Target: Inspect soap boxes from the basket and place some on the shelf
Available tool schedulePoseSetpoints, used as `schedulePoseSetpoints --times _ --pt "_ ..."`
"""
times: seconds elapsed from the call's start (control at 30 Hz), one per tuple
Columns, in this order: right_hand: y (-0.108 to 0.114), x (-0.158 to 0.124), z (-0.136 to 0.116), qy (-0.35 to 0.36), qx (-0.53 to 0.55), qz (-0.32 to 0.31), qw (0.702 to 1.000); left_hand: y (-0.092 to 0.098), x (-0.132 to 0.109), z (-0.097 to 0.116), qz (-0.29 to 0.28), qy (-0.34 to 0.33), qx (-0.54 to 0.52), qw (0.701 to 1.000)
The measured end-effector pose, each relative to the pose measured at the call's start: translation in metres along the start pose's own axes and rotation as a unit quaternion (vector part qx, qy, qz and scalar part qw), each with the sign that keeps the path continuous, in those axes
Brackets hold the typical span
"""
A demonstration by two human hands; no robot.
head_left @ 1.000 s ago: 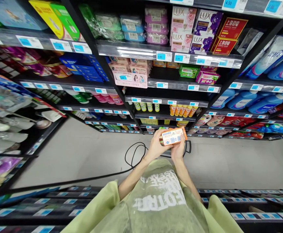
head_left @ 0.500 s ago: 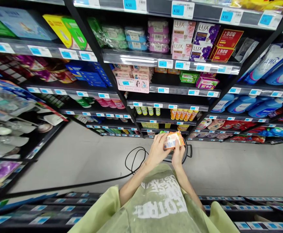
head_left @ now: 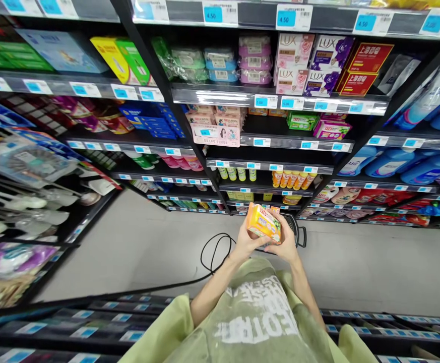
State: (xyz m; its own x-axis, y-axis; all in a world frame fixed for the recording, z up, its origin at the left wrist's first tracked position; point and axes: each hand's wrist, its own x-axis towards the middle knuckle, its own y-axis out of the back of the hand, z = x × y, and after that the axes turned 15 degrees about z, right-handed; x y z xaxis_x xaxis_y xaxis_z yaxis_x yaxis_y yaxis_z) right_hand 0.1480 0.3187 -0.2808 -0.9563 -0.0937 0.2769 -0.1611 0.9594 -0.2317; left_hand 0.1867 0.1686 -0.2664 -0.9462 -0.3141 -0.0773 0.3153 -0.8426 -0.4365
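Observation:
I hold a small orange and yellow soap pack (head_left: 264, 227) in both hands in front of my chest, its printed face turned up toward me. My left hand (head_left: 247, 241) grips its left side with the fingers curled under it. My right hand (head_left: 286, 241) wraps round its right end. Behind my hands a round black object with a handle (head_left: 298, 233) rests on the grey floor.
Black shelves with blue price tags stand ahead: soap boxes (head_left: 306, 63) on top, small bottles (head_left: 293, 179) lower, blue detergent bottles (head_left: 412, 161) at right. Packaged goods hang on the left rack (head_left: 26, 166). A black cable (head_left: 212, 252) loops on the floor. Another shelf (head_left: 91, 322) lies below me.
I have turned the pack over in my hands: the pale side with the label faced me before, now the yellow printed side does. My view has shifted slightly left and down.

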Motion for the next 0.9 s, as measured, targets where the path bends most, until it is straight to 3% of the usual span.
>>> schedulePoseSetpoints --times 0.17,0.3,0.57,0.9 --pt "0.001 0.001 -0.001 0.008 -0.010 0.041 0.999 0.007 -0.001 0.002 -0.021 0.007 -0.017 1.000" --pt "0.003 0.001 -0.003 0.008 -0.004 0.068 0.998 0.011 0.002 0.004 -0.030 -0.046 -0.017 0.998" --pt "0.013 0.005 -0.005 -0.004 0.004 0.108 0.994 0.012 0.009 -0.004 -0.003 -0.113 0.125 0.986" --pt "0.015 0.014 -0.013 0.029 0.014 0.174 0.984 -0.010 0.020 -0.005 0.005 -0.118 0.091 0.989"
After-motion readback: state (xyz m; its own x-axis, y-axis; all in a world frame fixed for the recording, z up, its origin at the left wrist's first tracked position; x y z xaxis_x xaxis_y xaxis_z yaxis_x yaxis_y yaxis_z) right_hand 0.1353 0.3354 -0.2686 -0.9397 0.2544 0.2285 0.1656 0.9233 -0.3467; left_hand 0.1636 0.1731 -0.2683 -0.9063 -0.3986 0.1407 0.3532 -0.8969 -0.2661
